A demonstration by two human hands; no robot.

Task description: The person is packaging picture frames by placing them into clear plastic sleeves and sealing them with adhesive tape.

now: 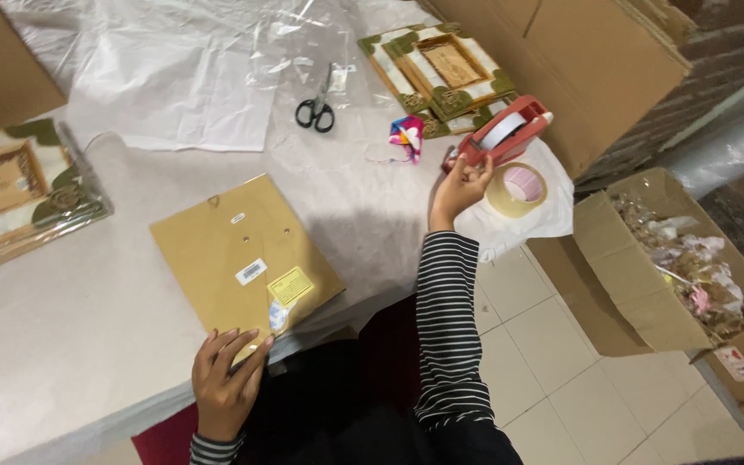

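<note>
My right hand (458, 188) grips the handle of a red tape dispenser (504, 131), held above the table's right edge. My left hand (224, 376) rests on the near corner of a flat brown cardboard-backed frame (243, 258), which lies face down on the white-covered table (88, 327) and carries a few small stickers. My fingers press the frame's edge at the table's front.
Black scissors (315, 110) lie on clear plastic sheeting (182, 69). Two ornate green-and-gold frames (437, 73) (10, 189) sit at back right and left. A tape roll (517, 189) rests on white cloth. An open cardboard box (673, 267) of packing scraps stands on the tiled floor.
</note>
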